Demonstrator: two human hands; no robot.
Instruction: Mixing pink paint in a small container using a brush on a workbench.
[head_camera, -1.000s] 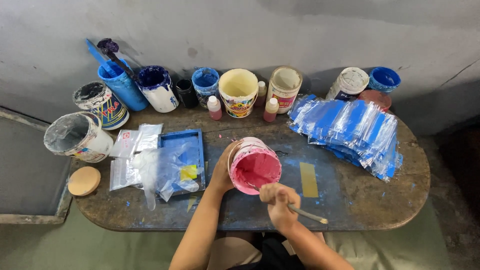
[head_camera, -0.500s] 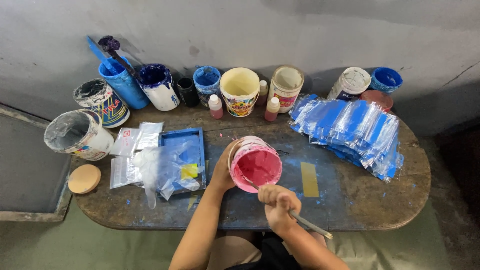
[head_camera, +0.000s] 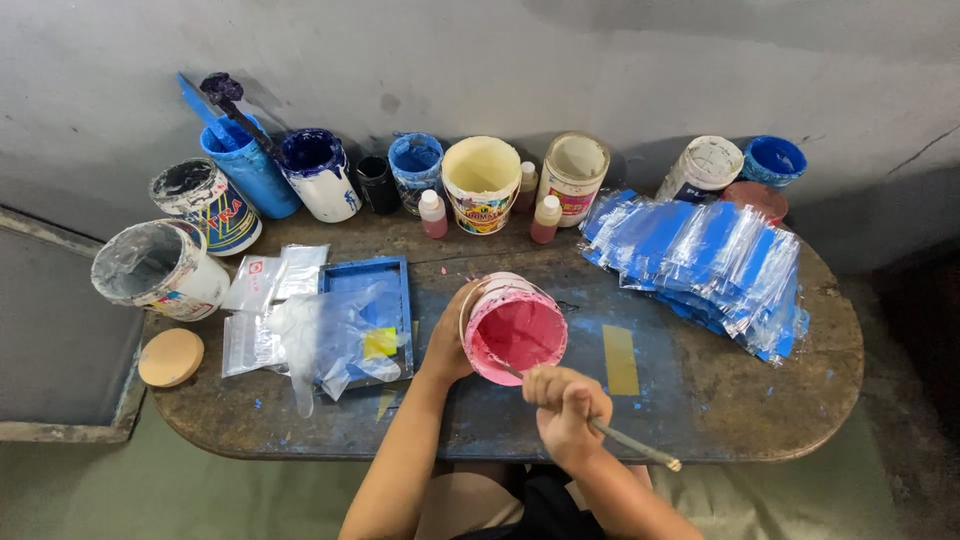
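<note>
A small bucket of pink paint sits tilted toward me near the middle of the dark, paint-spattered table. My left hand grips its left side and steadies it. My right hand is closed around a thin stick; one end dips into the pink paint at the bucket's near rim, the other end points to the lower right.
Along the wall stand several paint tubs and cans: blue ones, a cream bucket, a white can, small pink bottles. A blue tray with plastic bags lies left; a heap of blue packets lies right. A round wooden lid rests at the left edge.
My right hand with the stick has shifted slightly down and right along the bucket's near rim. My left hand and the bucket stay in place.
</note>
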